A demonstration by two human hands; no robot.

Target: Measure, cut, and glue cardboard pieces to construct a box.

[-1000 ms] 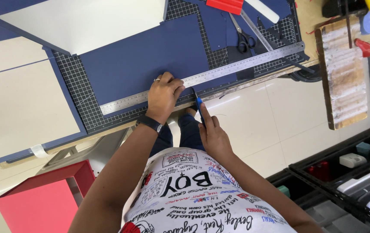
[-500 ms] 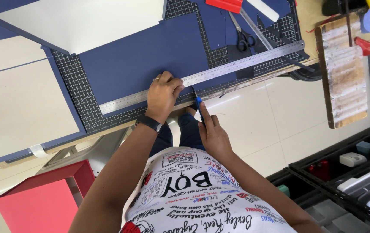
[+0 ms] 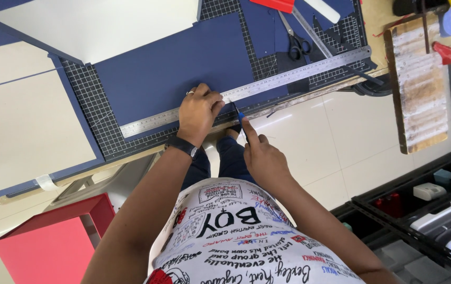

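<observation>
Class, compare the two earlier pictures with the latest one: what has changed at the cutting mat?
Nothing visibly changed. The left hand still presses the metal ruler on the blue sheet, and the right hand still holds the blue knife at the ruler's edge.

Both bare forearms reach far from the torso. The left hand (image 3: 198, 112) lies palm down, fingers spread and pressed flat, a dark band at its wrist. Just right of it, the right hand (image 3: 259, 152) is curled, index finger extended forward.
</observation>
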